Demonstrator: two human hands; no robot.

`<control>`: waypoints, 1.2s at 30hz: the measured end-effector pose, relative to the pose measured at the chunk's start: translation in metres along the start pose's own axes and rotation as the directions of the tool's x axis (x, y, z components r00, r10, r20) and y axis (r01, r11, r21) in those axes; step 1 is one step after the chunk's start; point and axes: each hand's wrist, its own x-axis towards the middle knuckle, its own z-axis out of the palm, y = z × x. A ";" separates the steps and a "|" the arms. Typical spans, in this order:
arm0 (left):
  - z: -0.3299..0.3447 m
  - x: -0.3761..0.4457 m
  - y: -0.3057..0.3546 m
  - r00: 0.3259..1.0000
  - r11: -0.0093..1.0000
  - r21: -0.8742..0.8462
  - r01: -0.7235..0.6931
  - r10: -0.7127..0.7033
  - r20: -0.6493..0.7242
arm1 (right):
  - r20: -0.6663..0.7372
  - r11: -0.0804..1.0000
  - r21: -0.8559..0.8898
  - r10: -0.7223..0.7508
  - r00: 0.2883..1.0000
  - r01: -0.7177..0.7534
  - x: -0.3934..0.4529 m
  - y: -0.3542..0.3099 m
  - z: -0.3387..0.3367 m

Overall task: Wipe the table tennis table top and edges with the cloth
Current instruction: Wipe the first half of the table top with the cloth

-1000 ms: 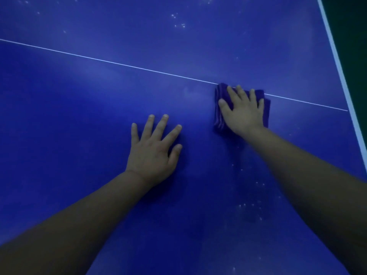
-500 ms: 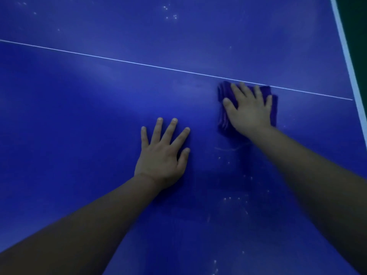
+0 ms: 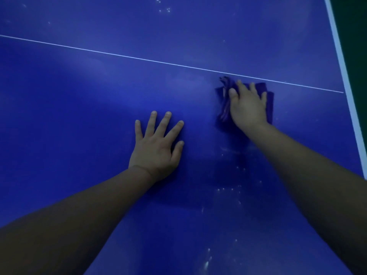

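Note:
A blue table tennis table top [image 3: 79, 100] fills the view, with a thin white centre line [image 3: 119, 54] running across it. My right hand [image 3: 247, 105] lies flat on a folded purple cloth [image 3: 223, 110] just below that line, fingers straight and pressing it onto the surface. The cloth's far left corner is rumpled upward. My left hand [image 3: 156, 145] rests palm down on the bare table, fingers spread, a little nearer and left of the cloth.
The table's white right edge stripe [image 3: 345, 76] runs down the right side, with dark green floor [image 3: 355, 20] beyond it. White specks [image 3: 228, 190] dot the surface below the cloth and at the far top.
My right hand has slid the cloth back toward me, off the white line it covered, and the cloth's far corner has bunched up. My left hand stays planted.

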 end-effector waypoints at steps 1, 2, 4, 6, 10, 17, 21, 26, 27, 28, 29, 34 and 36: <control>0.000 0.000 0.000 1.000 1.000 -0.001 -0.001 0.001 -0.002 | -0.009 1.000 0.015 0.006 1.000 -0.006 -0.016 0.008 -0.001; 0.001 0.000 0.000 1.000 1.000 0.001 -0.002 0.002 -0.004 | -0.010 0.999 0.039 0.003 1.000 -0.002 -0.031 0.012 0.001; 0.002 0.001 -0.001 1.000 1.000 0.007 -0.001 0.001 -0.002 | 0.018 0.996 0.090 -0.008 1.000 0.006 -0.051 0.006 0.008; 0.002 0.000 -0.001 1.000 1.000 0.020 -0.004 0.004 0.007 | 0.068 0.995 0.088 -0.062 0.996 0.056 -0.067 -0.012 0.012; 0.001 -0.004 -0.002 1.000 0.999 0.041 -0.025 0.024 0.017 | 0.200 0.919 -0.001 -0.386 0.901 0.394 -0.131 -0.019 0.018; -0.004 -0.052 -0.014 0.997 0.997 0.054 -0.053 0.050 0.065 | 0.228 0.931 -0.186 -0.269 0.936 0.313 -0.122 0.001 0.009; -0.003 -0.083 -0.016 0.998 0.998 0.051 -0.024 0.021 0.051 | 0.187 0.959 -0.189 -0.177 0.966 0.212 -0.125 -0.049 0.034; 0.000 -0.104 -0.017 1.000 1.000 0.025 -0.002 0.001 0.027 | 0.277 0.859 -0.147 -0.441 0.854 0.491 -0.224 -0.013 0.020; 0.001 -0.109 -0.017 1.000 1.000 0.019 0.003 -0.003 0.029 | 0.289 0.864 -0.121 -0.440 0.850 0.488 -0.228 0.003 0.011; 0.002 -0.114 -0.017 0.999 1.000 0.016 0.006 -0.006 0.031 | 0.288 0.874 -0.103 -0.431 0.855 0.475 -0.227 0.017 0.004; 0.003 -0.119 -0.016 0.999 1.000 0.017 0.008 -0.008 0.033 | 0.276 0.889 -0.091 -0.411 0.869 0.450 -0.221 0.028 -0.003; 0.008 -0.141 -0.010 0.999 0.999 0.023 0.032 -0.033 0.040 | 0.125 0.994 0.081 -0.089 0.988 0.080 -0.174 -0.004 0.007; 0.009 -0.145 -0.008 0.998 0.999 0.023 0.043 -0.044 0.033 | 0.101 0.993 0.115 -0.020 0.995 0.008 -0.177 -0.029 0.020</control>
